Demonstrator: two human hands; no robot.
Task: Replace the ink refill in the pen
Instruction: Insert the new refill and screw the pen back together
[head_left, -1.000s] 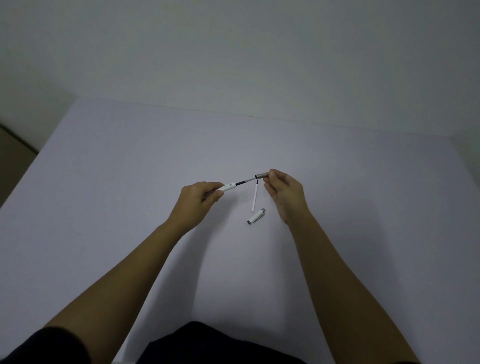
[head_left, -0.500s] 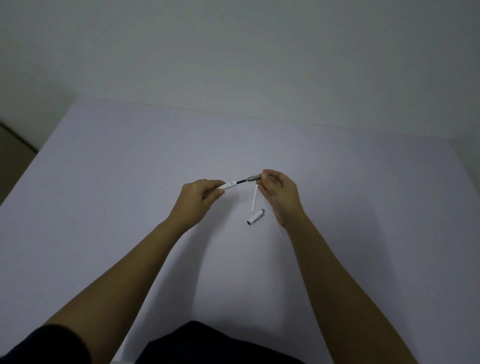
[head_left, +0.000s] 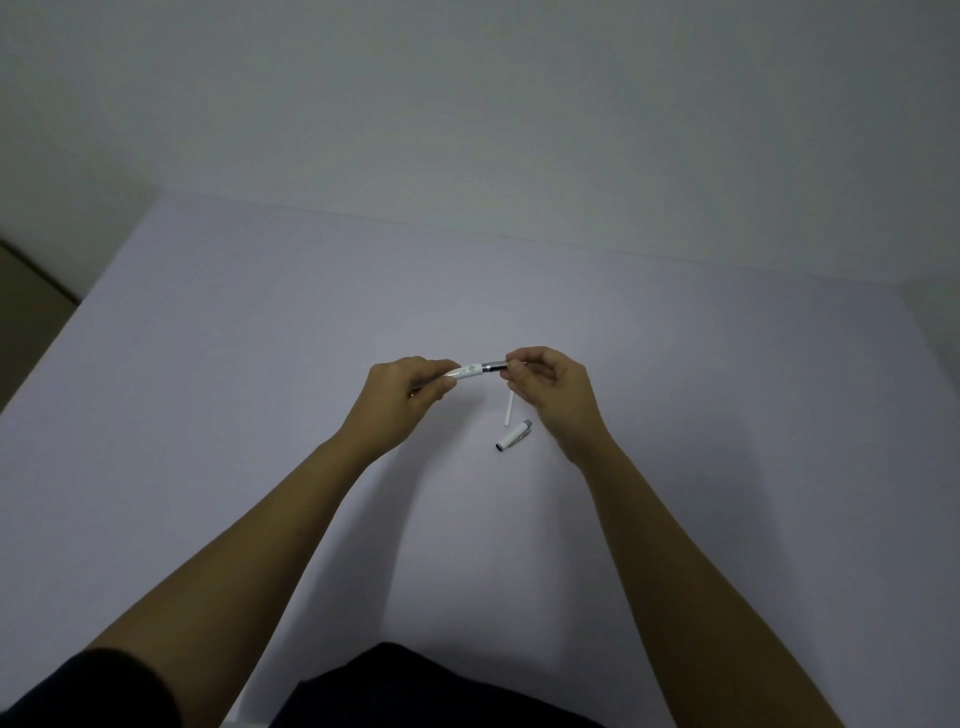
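Observation:
My left hand (head_left: 402, 397) grips the white pen barrel (head_left: 467, 371), held roughly level above the table. My right hand (head_left: 553, 392) pinches the grey metal tip section (head_left: 494, 368), which now meets the barrel's end. Only a short dark band shows between them; the refill inside is hidden. A thin white refill tube (head_left: 509, 409) lies on the table just below the pen, beside my right palm. The white pen cap (head_left: 514, 436) with its grey end lies a little nearer to me.
The pale table (head_left: 260, 364) ends at a far edge against a plain wall. Its left edge drops to a dark floor (head_left: 31, 317). My dark-clothed lap (head_left: 415, 686) shows at the bottom.
My right hand has pushed the tip section leftward along the refill until it meets the barrel. The exposed dark refill has shortened to almost nothing. Cap and loose tube have not moved.

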